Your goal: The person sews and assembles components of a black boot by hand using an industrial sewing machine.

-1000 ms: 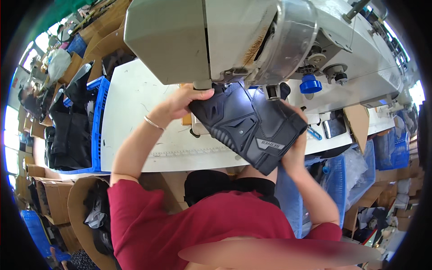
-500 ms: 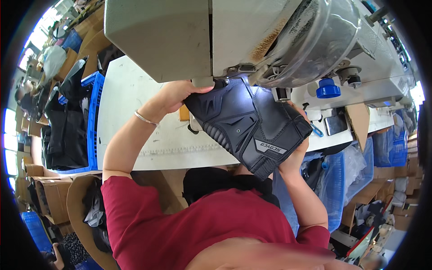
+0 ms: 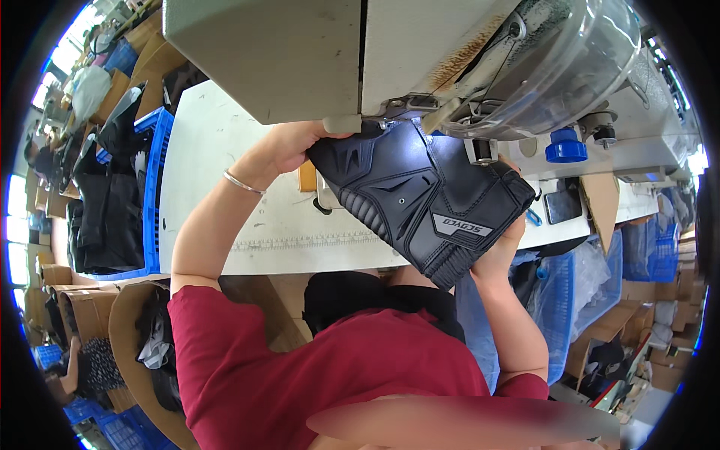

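A black boot upper (image 3: 394,199) with ribbed panels, stitched seams and a grey label lies tilted under the head of a sewing machine (image 3: 300,60). A bright light falls on its top edge, and the machine hides the stitching point. My left hand (image 3: 296,146), a silver bangle on its wrist, grips the upper's left corner; its fingertips are partly behind the machine. My right hand (image 3: 501,255) is closed round the right side of the upper, most of its fingers hidden beneath or behind it.
The white table (image 3: 217,187) carries a printed ruler scale and, at right, a phone (image 3: 562,207) near a cardboard piece (image 3: 600,202). A blue crate (image 3: 156,195) of black pieces stands left; blue bins (image 3: 559,307) with plastic bags are right. A clear guard (image 3: 555,75) covers part of the machine.
The upper has turned slightly, its right end now sitting a little farther right in the picture. Both hands keep their hold. The whole view has shifted a little.
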`<state>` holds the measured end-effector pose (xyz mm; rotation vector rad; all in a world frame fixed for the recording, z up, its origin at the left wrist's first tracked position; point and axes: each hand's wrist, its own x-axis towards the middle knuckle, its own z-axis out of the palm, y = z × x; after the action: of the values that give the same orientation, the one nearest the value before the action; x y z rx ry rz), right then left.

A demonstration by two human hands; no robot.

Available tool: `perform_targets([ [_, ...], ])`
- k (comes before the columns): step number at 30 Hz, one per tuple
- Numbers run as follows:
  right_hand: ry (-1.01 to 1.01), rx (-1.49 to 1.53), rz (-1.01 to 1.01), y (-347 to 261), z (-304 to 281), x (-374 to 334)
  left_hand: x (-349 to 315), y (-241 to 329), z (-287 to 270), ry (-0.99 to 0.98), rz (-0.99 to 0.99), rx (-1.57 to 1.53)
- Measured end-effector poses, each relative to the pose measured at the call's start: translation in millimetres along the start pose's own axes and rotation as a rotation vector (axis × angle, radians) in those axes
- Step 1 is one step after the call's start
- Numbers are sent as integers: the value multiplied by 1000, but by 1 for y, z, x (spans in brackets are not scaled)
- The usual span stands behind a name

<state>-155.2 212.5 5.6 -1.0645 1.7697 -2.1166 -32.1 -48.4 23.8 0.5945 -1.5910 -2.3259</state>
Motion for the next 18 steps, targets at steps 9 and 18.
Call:
perform_targets([
  [9,41,42,107,-15,0,8,1,0,-1,-5,-53,-65],
  [18,3,-105,121,-37,-5,43,5,-14,-2,-2,-33,-218],
])
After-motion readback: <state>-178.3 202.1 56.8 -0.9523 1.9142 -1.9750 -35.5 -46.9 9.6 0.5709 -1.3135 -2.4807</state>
